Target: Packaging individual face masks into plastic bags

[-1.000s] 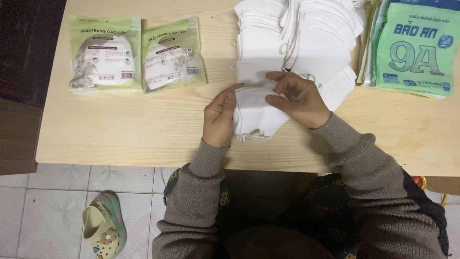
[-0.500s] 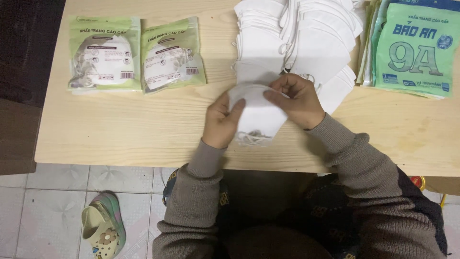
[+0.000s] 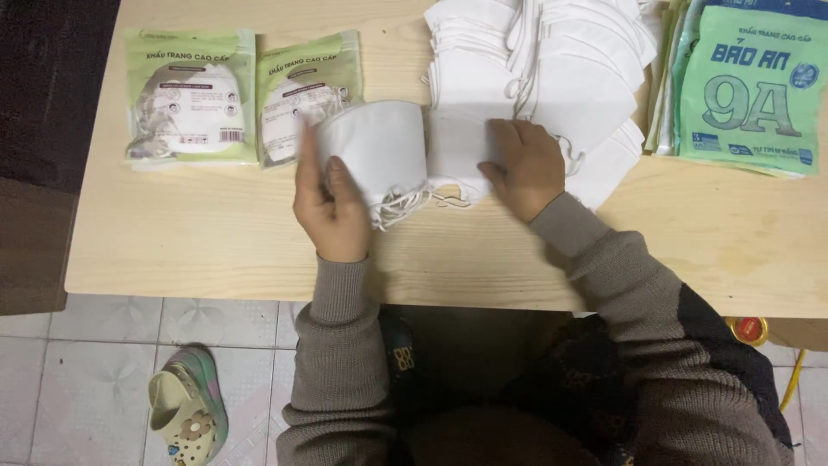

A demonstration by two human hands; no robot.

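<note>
Masks first: a folded white face mask (image 3: 379, 147) sits pinched in the left hand (image 3: 332, 203), fingers closed on its edge, ear loops dangling. Right hand (image 3: 526, 168) lies flat, fingers spread, on the white mask pile (image 3: 552, 69). Two green sealed packets (image 3: 191, 97) (image 3: 297, 86) each hold masks; empty green bags (image 3: 746, 86) are stacked far right on the wooden table (image 3: 216, 242).
</note>
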